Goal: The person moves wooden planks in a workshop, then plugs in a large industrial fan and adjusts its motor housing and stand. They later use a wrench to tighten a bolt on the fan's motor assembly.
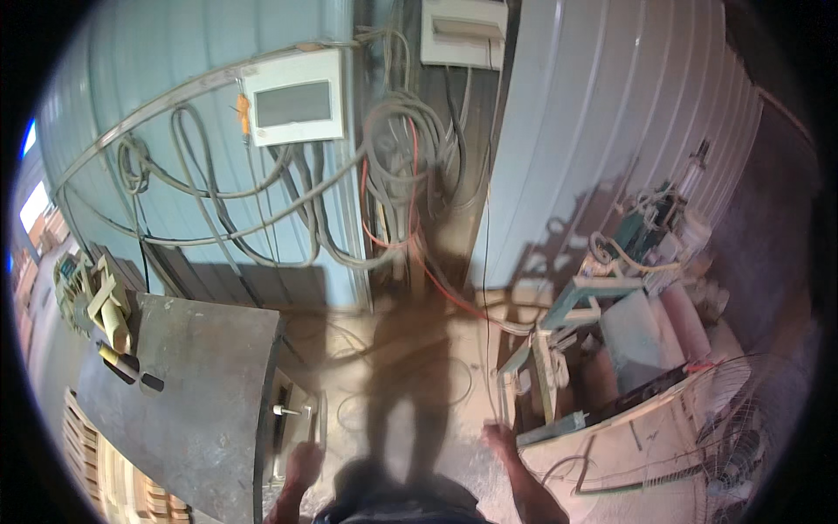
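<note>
My left hand [304, 463] hangs low beside the grey metal table [192, 393], its fingers curled near a pale upright piece [316, 417] at the table's side; what it holds, if anything, is unclear. On the right, my right hand [499, 441] has curled fingers where a thin hanging cord [488, 349] comes down, beside a cluttered low stand [550, 371]. Whether it grips that cord is too small to tell. My shadow falls on the floor between my hands.
Coiled hoses [401, 122] and two white panels [292, 96] [463, 31] hang on the corrugated wall [567, 131]. Tools [118, 354] lie on the table. A wire-guard fan [724, 437] stands at right, pale wooden slats [122, 476] at lower left.
</note>
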Action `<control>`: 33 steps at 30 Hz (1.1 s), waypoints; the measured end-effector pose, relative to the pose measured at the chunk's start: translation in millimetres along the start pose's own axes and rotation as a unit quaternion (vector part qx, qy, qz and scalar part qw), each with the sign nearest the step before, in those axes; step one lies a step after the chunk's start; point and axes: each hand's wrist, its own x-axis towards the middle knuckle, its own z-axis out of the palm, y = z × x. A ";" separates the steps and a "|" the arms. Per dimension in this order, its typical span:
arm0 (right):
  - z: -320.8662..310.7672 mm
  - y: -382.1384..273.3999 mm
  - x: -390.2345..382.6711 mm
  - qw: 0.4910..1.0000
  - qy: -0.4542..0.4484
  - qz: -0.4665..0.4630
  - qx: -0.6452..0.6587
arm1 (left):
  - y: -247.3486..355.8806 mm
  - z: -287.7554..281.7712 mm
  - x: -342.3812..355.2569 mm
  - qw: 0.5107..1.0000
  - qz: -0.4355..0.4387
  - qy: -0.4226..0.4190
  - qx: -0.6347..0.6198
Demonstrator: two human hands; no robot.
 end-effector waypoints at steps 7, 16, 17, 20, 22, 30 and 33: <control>112.4 -239.8 163.4 0.950 0.111 -0.188 -0.223 | 55.2 -17.5 140.1 0.999 0.035 0.008 0.019; 165.2 -460.9 290.3 0.923 0.154 -0.285 -0.206 | 111.5 43.6 360.7 0.993 0.080 -0.072 -0.043; 176.0 -484.8 303.7 0.905 0.166 -0.304 -0.246 | 116.5 43.3 379.1 0.990 0.067 -0.091 -0.083; 201.0 -538.2 348.0 0.900 0.150 -0.312 -0.265 | 104.6 44.1 429.6 0.978 0.183 -0.092 0.045; 212.6 -569.0 388.2 0.880 0.119 -0.351 -0.296 | 81.5 51.7 451.1 0.977 0.114 -0.126 -0.127; 258.3 -710.5 562.1 0.728 0.225 -0.484 -0.431 | 10.8 30.5 435.2 0.943 -0.263 -0.106 -0.176; 279.0 -764.0 612.7 0.704 0.255 -0.524 -0.405 | 26.7 30.3 429.7 0.907 -0.324 -0.067 -0.260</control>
